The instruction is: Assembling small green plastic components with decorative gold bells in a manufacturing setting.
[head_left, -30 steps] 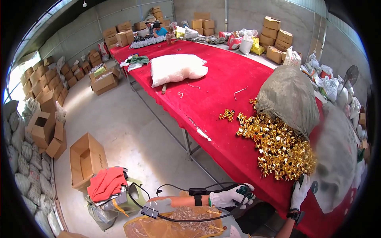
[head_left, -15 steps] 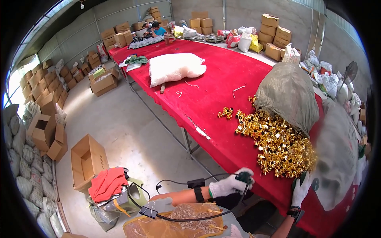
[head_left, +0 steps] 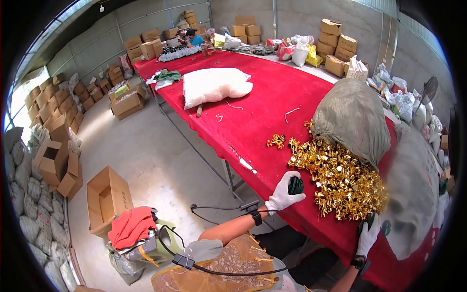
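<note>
My left hand (head_left: 283, 193), in a white knit glove, is raised over the near edge of the red-covered table (head_left: 233, 131), left of a heap of shiny gold pieces (head_left: 348, 182). Its fingers curl around dark green, ridged material (head_left: 295, 185); whether this is a held bundle or the glove's palm cannot be made out. By the heap's near right edge is my right hand (head_left: 368, 237), gloved likewise, thumb and fingers apart. Dark green shows along its finger side too. The gold pieces spread from a large grey-green sack (head_left: 352, 119) lying behind them.
A stuffed white bag (head_left: 216, 85) lies farther along the table, with white string scraps near it. Pale sacking (head_left: 411, 194) hangs at the right. An open carton (head_left: 109, 199) and a red cloth (head_left: 132, 228) on a bin are at the left. Another person (head_left: 194, 39) sits at the far end.
My left hand has risen and moved slightly left, away from the table's near edge, turning so more dark green shows. The right hand has barely shifted.
</note>
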Available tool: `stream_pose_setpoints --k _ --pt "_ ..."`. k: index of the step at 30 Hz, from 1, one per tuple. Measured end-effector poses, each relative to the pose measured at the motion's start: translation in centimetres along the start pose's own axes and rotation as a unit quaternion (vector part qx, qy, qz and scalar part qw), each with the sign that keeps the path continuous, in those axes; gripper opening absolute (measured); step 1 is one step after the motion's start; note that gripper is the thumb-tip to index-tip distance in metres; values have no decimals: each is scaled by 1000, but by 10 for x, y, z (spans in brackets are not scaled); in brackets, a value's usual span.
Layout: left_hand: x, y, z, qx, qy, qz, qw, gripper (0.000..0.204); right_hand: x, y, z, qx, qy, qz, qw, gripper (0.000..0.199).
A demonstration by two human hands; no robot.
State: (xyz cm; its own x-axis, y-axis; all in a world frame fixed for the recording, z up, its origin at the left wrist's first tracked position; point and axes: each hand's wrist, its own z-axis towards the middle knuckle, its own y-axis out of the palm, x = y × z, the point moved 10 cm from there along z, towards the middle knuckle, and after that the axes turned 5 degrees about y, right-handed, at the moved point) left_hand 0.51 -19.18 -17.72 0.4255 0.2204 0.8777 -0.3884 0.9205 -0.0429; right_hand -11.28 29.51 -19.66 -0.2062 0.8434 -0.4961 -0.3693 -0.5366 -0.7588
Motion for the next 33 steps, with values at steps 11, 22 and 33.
stream_pose_setpoints --k 11,22,33 --pt "-1 -2 1 -11 19 -23 999 78 -2 -7 -2 3 19 48 999 56" --pt "-4 -2 0 -24 17 -20 999 81 45 -11 -3 63 99 259 959 45" --pt "-14 -2 0 -17 2 -60 998 83 60 -4 -5 59 140 331 931 42"
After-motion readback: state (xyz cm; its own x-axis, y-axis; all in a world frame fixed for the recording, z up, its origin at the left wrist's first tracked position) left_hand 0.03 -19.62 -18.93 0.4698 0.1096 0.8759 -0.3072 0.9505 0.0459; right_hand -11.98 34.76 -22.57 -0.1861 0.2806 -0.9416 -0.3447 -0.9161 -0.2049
